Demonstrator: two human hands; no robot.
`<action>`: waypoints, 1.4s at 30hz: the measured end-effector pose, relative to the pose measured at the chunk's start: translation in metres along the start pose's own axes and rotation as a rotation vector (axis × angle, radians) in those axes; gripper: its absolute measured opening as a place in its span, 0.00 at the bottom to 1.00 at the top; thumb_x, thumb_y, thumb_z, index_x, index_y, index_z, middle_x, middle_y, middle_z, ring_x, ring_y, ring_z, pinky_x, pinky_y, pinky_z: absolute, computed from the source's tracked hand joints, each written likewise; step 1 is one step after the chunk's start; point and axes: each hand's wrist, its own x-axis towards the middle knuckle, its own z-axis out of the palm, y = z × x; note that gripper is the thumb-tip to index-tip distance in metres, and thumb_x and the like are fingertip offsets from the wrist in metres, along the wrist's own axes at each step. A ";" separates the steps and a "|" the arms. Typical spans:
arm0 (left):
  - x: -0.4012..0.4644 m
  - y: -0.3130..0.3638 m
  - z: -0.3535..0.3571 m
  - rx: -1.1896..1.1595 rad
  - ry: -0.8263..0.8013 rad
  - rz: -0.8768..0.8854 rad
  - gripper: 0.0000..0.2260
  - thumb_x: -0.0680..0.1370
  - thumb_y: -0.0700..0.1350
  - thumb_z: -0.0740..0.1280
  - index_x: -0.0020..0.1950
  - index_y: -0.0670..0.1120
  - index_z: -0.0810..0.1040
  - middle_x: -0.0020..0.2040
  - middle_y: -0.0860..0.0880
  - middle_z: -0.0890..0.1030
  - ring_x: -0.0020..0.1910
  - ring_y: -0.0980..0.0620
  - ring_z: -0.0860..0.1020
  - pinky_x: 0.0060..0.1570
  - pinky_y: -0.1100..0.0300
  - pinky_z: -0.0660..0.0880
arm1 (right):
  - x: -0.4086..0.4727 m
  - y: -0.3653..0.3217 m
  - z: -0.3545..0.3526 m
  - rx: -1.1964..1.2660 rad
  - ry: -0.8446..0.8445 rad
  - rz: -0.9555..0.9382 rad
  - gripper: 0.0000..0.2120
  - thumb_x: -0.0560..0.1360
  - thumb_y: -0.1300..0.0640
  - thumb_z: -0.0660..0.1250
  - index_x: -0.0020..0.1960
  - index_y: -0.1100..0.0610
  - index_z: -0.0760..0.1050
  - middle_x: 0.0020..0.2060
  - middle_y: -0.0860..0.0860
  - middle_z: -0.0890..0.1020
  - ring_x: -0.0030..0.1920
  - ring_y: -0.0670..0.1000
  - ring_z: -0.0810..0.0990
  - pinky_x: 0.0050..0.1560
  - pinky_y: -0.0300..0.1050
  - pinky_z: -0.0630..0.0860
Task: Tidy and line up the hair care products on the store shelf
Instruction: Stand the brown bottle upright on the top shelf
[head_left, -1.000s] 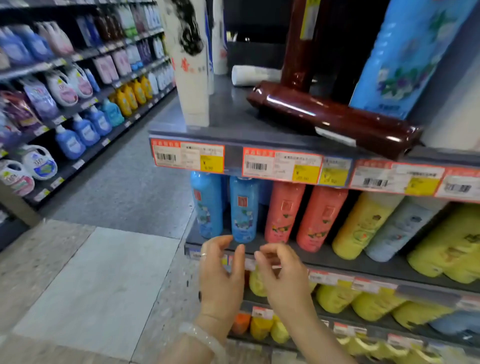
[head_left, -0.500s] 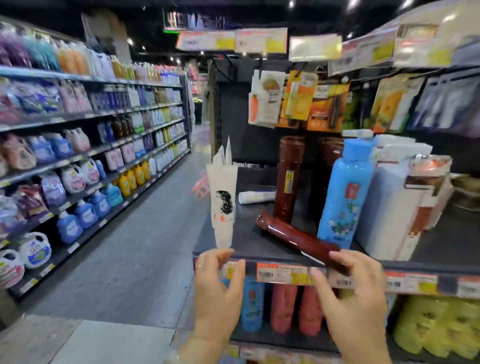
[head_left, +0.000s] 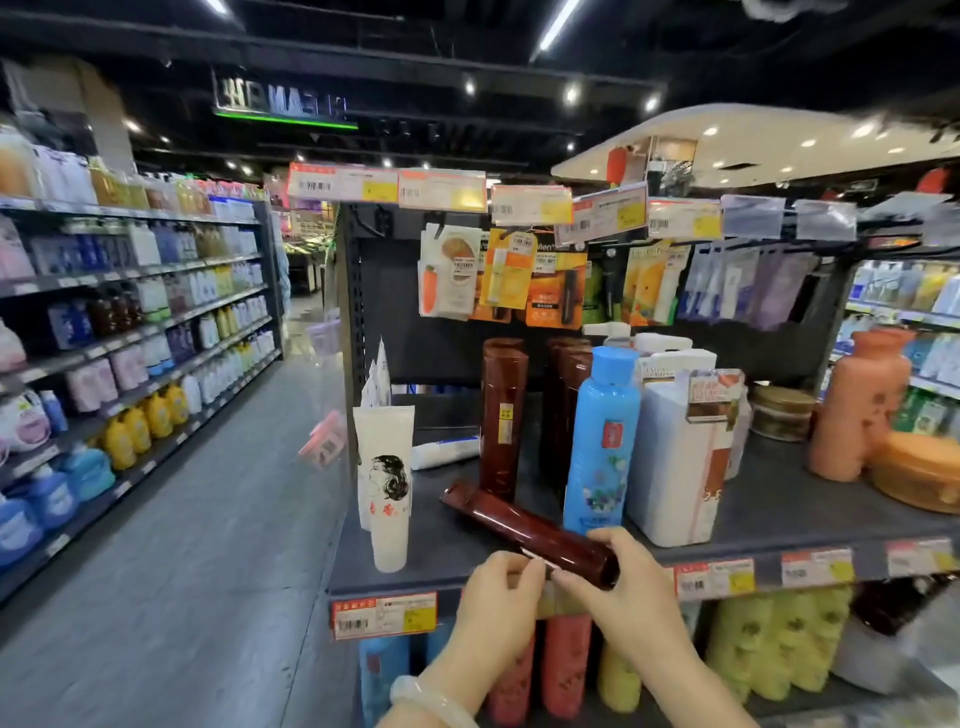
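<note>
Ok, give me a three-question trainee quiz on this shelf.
1. True or false: the dark red bottle at the shelf's front edge stands upright.
2. Which hand's fingers curl over that bottle's near end? A) left hand B) right hand
3. Fill in: right of the blue bottle stands a ___ jug.

Key: 1 false, it lies on its side; 2 B; 3 white.

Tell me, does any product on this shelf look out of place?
Yes. One dark red bottle lies flat at the shelf front, while its twins stand upright behind. Both hands, left and right, grip it.
</note>
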 end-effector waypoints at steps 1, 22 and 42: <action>0.002 0.001 0.000 0.003 -0.013 0.005 0.06 0.76 0.51 0.63 0.47 0.51 0.77 0.47 0.51 0.82 0.49 0.53 0.80 0.55 0.53 0.76 | -0.002 -0.003 0.000 0.012 -0.011 0.014 0.16 0.65 0.44 0.73 0.49 0.46 0.73 0.44 0.44 0.80 0.48 0.46 0.78 0.49 0.44 0.74; 0.039 0.048 -0.030 -0.541 -0.134 0.008 0.17 0.69 0.50 0.73 0.52 0.41 0.77 0.49 0.39 0.83 0.47 0.45 0.82 0.51 0.47 0.79 | 0.019 -0.045 0.009 0.893 -0.202 0.196 0.13 0.69 0.55 0.70 0.51 0.60 0.77 0.41 0.58 0.84 0.40 0.54 0.82 0.41 0.45 0.77; 0.071 0.027 -0.038 -0.388 -0.197 0.080 0.24 0.65 0.34 0.71 0.59 0.46 0.73 0.51 0.48 0.84 0.52 0.53 0.82 0.47 0.64 0.76 | 0.057 -0.034 0.034 0.128 -0.273 -0.062 0.24 0.67 0.50 0.71 0.57 0.43 0.62 0.54 0.43 0.75 0.57 0.43 0.75 0.58 0.37 0.71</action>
